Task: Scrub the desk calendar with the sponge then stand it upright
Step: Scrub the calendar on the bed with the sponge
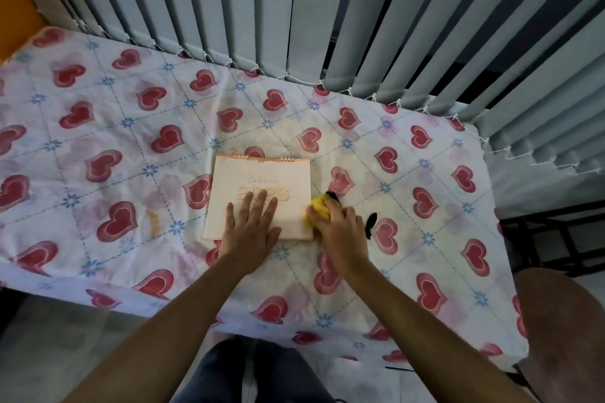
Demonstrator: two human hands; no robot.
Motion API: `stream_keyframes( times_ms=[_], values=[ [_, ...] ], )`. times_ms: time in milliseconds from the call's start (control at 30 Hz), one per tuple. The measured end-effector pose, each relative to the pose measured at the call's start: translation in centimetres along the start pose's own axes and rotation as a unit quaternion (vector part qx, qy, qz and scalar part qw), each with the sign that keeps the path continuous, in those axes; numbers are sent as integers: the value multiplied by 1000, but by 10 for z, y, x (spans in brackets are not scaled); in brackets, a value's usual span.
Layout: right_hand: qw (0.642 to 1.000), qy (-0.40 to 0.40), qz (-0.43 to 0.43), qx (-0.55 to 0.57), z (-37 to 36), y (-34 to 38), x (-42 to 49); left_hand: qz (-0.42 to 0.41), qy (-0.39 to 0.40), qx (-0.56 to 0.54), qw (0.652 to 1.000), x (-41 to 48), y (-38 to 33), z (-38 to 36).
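Watching the pale peach spiral-bound paper desk calendar (262,180) lying flat mid-table on the heart-print tablecloth (98,141): left hand (250,229) spread open pinning it, right hand (340,226) clutching a squishy yellow sponge (319,208) at its right edge. Thin pages could crumple or slide if that loose cloth bunches.
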State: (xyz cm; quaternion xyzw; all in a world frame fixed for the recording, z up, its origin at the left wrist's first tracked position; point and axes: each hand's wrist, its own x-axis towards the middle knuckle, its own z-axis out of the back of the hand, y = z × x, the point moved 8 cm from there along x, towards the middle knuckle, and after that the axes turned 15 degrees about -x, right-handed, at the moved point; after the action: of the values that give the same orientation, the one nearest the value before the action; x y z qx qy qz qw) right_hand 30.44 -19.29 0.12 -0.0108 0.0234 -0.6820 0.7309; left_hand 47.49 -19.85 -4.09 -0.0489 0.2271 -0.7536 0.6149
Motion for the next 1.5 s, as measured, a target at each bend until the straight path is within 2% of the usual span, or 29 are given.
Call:
stream_keyframes(
  times_ms=[67, 200, 333, 500, 567, 633, 733, 833, 900, 1000, 1067, 1233, 1400, 1500],
  values=[
    [1000, 18, -4, -1, 1, -1, -29, -3, 0, -1, 1000, 1, 0, 1],
    [994, -8, 85, -74, 19, 18, -32, -35, -37, -33, 998, -13, 3, 17],
    [985, -26, 151, -83, 34, 55, 4, 76, -114, -72, 988, -53, 47, 34],
    [942, -36, 309, -124, 16, 124, 5, 97, -80, -14, 992, -92, 76, 31],
    [933, -40, 334, -126, 12, 135, 17, 90, -61, 4, 994, -97, 77, 31],
    [939, -32, 318, -126, 10, 140, 48, 86, -38, 13, 996, -99, 79, 28],
    [967, -17, 232, -106, 10, 147, 95, 86, -19, -2, 996, -100, 83, 23],
    [982, -9, 164, -91, 7, 159, 98, 78, -22, -2, 997, -101, 83, 21],
    [980, -33, 172, -96, 5, 166, 73, 74, -32, -2, 997, -100, 82, 20],
    [957, -71, 267, -89, 0, 174, 29, 73, -54, -10, 996, -99, 83, 19],
    [945, -86, 302, -87, 3, 176, 33, 68, -59, -17, 996, -99, 83, 16],
    [976, -12, 190, -102, 5, 187, 115, 62, -81, -34, 994, -99, 83, 18],
    [974, -23, 189, -120, 4, 174, 119, 41, -147, -14, 988, -89, 75, 48],
    [984, -17, 129, -119, 4, 131, 114, 31, -204, -58, 977, -57, 76, 78]
  ],
)
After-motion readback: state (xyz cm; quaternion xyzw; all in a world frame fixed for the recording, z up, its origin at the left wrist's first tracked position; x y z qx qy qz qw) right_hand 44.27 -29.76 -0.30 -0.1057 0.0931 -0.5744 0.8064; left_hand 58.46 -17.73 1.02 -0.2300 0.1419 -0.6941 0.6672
